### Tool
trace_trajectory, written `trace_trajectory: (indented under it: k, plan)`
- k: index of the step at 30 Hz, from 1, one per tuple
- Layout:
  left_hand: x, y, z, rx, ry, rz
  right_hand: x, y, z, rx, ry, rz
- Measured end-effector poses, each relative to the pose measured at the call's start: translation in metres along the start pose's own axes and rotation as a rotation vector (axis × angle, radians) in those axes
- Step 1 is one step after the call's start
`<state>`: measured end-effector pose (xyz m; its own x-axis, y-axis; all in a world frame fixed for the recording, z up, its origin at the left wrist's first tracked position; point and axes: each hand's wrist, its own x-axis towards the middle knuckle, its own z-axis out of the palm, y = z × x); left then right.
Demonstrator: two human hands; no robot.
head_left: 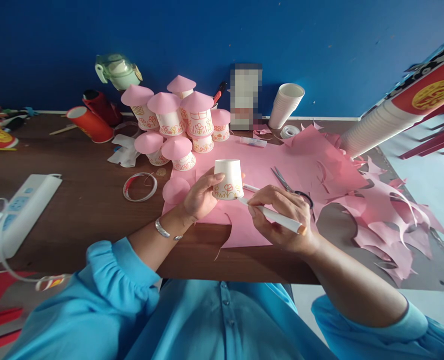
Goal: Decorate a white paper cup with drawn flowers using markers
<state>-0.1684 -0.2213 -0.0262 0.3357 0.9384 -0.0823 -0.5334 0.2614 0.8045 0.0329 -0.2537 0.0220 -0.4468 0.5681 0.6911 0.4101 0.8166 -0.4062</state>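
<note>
My left hand (203, 196) is closed around a white paper cup (228, 172), held upside down with its narrow base up. Red flowers and yellow-green marks run along the cup's lower rim. In my right hand (282, 215) is a white marker pen (280, 218), its tip at the cup's lower right edge. Another pen (250, 188) lies behind, partly hidden by my right hand. Scissors (289, 185) rest on the pink paper (259, 160) just beyond that hand. Several decorated cups with pink cone roofs (197, 117) stand grouped and partly stacked at the back left.
Pink paper scraps (390, 220) heap up on the right, near a long leaning stack of cups (379, 120). A shorter cup stack (286, 105) stands by the blue wall. Leftward are a tape roll (139, 187), a red cup (90, 125) and a power strip (22, 212).
</note>
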Motion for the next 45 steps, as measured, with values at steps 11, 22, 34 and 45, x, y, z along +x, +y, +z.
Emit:
trace_trajectory:
  k: [11,22,34,45]
  plan:
    - [0.0008,-0.0003,-0.0030,-0.005,-0.011,-0.003,-0.0029,0.0022,0.0030,-0.011,0.041,-0.008]
    - [0.0010,-0.0004,-0.0042,-0.012,-0.031,0.000,-0.0031,0.0039,0.0024,-0.031,0.068,0.003]
    - [0.0010,0.0009,-0.0014,0.004,-0.042,0.014,0.0002,0.0004,-0.0010,-0.031,-0.009,0.031]
    - [0.0007,0.0024,0.0018,0.021,-0.006,0.029,-0.0012,0.0011,-0.0010,0.001,0.044,-0.012]
